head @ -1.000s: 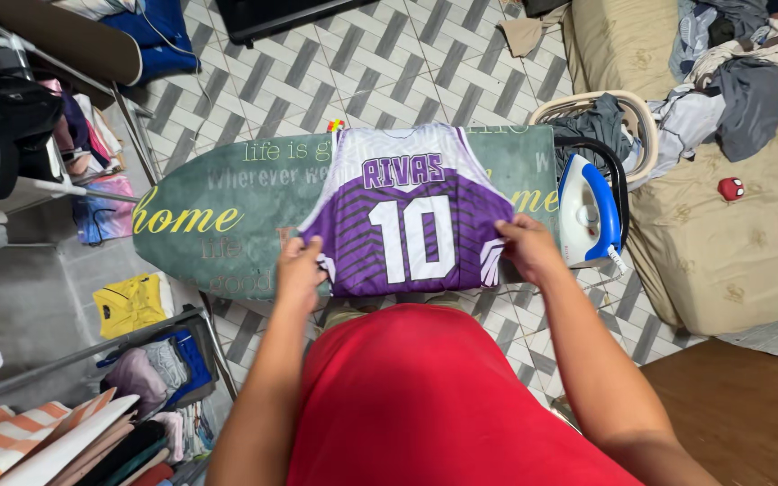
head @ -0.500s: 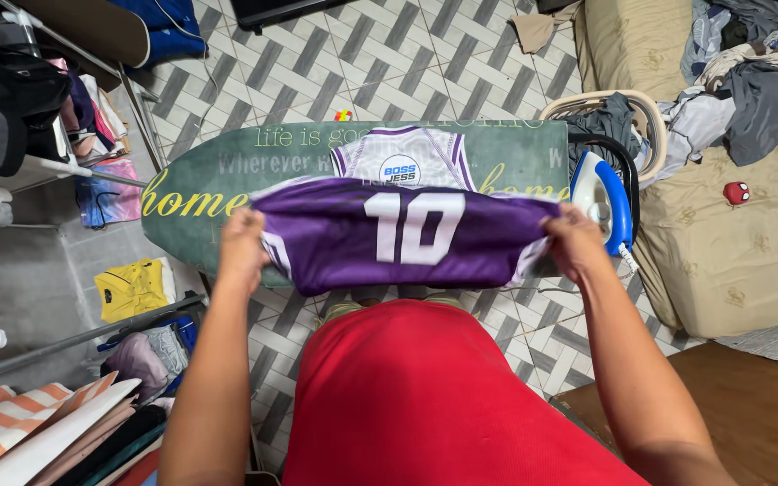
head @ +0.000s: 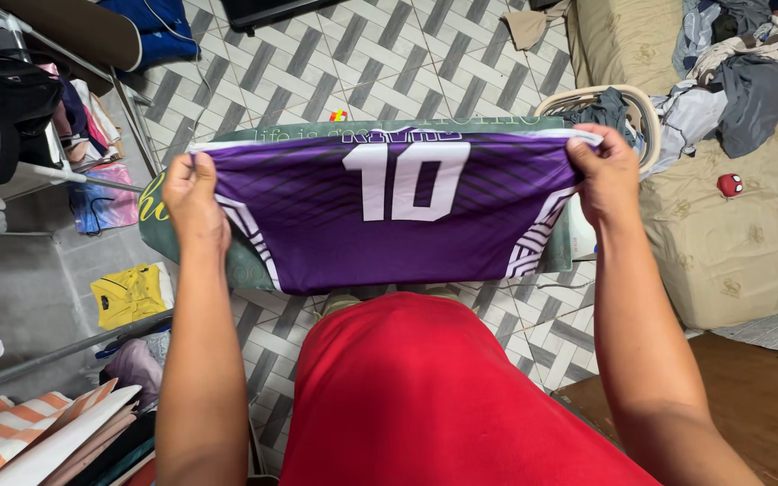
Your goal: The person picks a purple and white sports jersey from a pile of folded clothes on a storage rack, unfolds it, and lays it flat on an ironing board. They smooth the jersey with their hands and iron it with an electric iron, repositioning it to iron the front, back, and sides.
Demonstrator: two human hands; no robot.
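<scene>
Striped orange-and-white cloth [head: 11, 432] lay folded at the far left, low in view, with a yellow shirt [head: 131, 293] on the floor just above it and a cluttered rack of bags and clothes [head: 20, 99] higher up. Left hand [head: 193, 193] closed in a fist, gripped the left edge of a purple jersey [head: 317, 216] bearing white numerals. Jersey held taut and lifted between both hands, spread wide over a green ironing board [head: 245, 265], hiding most of the board's printed cover. Red shirt [head: 425, 396] of the wearer filled the lower middle. Grey-and-white patterned floor tiles [head: 389, 54] showed beyond the board. Right hand [head: 605, 175] likewise clenched, pinched the jersey's right edge, fingers curled over the cloth. Pale laundry basket [head: 646, 112] with dark clothes sat just behind that hand. Beige bed [head: 731, 243] at the far right carried a heap of garments [head: 731, 63] and a small red toy [head: 729, 185].
</scene>
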